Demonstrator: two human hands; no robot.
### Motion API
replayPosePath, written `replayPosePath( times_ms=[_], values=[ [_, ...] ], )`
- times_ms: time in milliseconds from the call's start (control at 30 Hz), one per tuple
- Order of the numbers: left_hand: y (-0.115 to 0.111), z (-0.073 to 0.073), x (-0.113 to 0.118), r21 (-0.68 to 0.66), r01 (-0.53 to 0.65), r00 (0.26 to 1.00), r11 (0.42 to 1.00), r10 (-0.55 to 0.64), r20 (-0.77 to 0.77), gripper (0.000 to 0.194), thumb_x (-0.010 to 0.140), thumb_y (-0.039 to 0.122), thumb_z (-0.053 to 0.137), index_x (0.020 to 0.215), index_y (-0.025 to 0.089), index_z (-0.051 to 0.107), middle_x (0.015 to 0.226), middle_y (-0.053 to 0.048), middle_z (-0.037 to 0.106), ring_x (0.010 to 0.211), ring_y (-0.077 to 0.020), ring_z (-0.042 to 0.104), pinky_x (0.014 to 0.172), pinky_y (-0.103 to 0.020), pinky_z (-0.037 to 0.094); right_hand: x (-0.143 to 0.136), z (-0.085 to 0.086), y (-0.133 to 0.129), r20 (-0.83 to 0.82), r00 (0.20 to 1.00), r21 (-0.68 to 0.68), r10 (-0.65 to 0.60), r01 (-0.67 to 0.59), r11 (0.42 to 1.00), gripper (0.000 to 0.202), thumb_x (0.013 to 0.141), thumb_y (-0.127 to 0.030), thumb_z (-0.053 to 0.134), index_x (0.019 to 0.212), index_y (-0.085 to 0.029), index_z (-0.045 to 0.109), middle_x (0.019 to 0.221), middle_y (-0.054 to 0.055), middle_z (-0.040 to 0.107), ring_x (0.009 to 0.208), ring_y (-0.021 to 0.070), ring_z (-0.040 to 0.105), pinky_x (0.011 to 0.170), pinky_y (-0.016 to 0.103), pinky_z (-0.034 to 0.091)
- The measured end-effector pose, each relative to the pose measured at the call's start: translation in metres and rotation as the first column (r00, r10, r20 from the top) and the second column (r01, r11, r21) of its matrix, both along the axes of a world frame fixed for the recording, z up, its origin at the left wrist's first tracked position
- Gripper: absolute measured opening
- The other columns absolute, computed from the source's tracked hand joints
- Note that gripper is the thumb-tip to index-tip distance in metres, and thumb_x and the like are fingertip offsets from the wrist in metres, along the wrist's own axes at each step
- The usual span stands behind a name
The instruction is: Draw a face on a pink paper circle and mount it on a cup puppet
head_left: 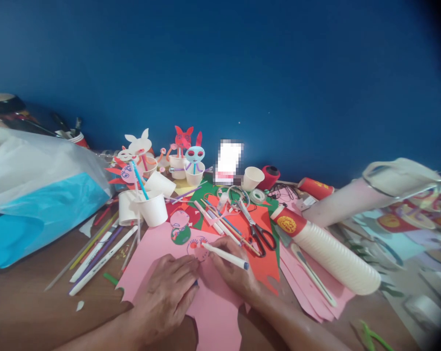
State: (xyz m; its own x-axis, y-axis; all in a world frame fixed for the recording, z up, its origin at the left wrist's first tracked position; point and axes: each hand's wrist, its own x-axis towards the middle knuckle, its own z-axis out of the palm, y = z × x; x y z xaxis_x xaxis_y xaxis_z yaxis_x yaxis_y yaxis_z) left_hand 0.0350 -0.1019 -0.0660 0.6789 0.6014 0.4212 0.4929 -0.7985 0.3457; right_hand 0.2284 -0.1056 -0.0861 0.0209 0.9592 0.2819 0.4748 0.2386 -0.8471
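Marker [228, 257], white, blue-ended: clamped between the thumb and fingers of the right hand [235, 275]; long axis slanted, tip toward far left at a drawn face [197, 249], blue end toward near right. Whether the tip met the paper could not be told.

Left hand [169, 287]: palm down on the pink sheet [218, 317], fingers close together, directed far right, apart from the right hand; a small dark blue piece showed by its thumb, grip on it unclear. Forearms entered from the near left and near right.

Beyond the hands: one paper figure [180, 228], pink and green; scissors [259, 234], black-handled, on orange paper [266, 214], blades toward the far left.

To the right: cup stack [330, 251], partly sleeved in red, lying aslant near more pink paper.

To the left: loose pens [103, 261]; beyond them, white cups [152, 209]; at the edge, a white and blue bag [48, 195].

Surface: brown table [33, 312], crowded. Room: plain blue wall [220, 68] behind
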Motion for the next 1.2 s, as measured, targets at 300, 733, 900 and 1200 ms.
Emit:
replayPosePath(
  times_ms=[300,733,900,1200],
  values=[
    [-0.001,-0.011,0.000,0.009,-0.001,0.999,1.000,0.000,0.045,0.021,0.090,0.015,0.042,0.089,0.020,0.062,0.101,-0.005,0.070,0.101,-0.0204,0.060,0.083,-0.035,0.034,0.001,-0.004,0.000,0.008,1.000,-0.007,-0.005,0.005,1.000,0.005,0.085,-0.022,0.054,0.085,-0.020,0.059,0.076,0.003,0.064,0.069,0.0162,0.061,0.064,0.027,0.050],
    [-0.001,-0.022,-0.002,-0.014,-0.007,0.997,1.000,0.008,0.074,0.023,0.092,0.017,0.041,0.097,0.020,0.063,0.103,-0.007,0.070,0.103,-0.0212,0.060,0.083,-0.036,0.037,-0.002,-0.003,-0.002,-0.042,0.999,-0.095,-0.026,0.022,0.995,0.007,0.083,-0.025,0.057,0.083,-0.019,0.060,0.070,0.001,0.067,0.062,0.0149,0.061,0.056,0.025,0.048],
    [-0.002,-0.023,-0.002,-0.032,-0.005,0.997,0.999,0.008,0.078,0.023,0.092,0.017,0.041,0.096,0.020,0.063,0.105,-0.008,0.070,0.104,-0.0221,0.060,0.083,-0.037,0.035,-0.003,0.000,-0.002,-0.060,0.997,-0.101,-0.050,0.044,0.994,0.009,0.083,-0.027,0.058,0.079,-0.019,0.061,0.066,0.001,0.067,0.057,0.0145,0.060,0.052,0.024,0.047],
    [-0.002,-0.023,-0.003,-0.031,-0.009,0.997,0.999,0.012,0.081,0.020,0.091,0.017,0.043,0.096,0.020,0.062,0.107,-0.006,0.070,0.106,-0.0216,0.060,0.087,-0.038,0.033,-0.004,0.003,-0.004,-0.046,0.997,-0.151,-0.063,0.055,0.987,0.008,0.079,-0.023,0.059,0.073,-0.019,0.061,0.062,0.001,0.067,0.052,0.0140,0.060,0.048,0.023,0.045]
  ],
)
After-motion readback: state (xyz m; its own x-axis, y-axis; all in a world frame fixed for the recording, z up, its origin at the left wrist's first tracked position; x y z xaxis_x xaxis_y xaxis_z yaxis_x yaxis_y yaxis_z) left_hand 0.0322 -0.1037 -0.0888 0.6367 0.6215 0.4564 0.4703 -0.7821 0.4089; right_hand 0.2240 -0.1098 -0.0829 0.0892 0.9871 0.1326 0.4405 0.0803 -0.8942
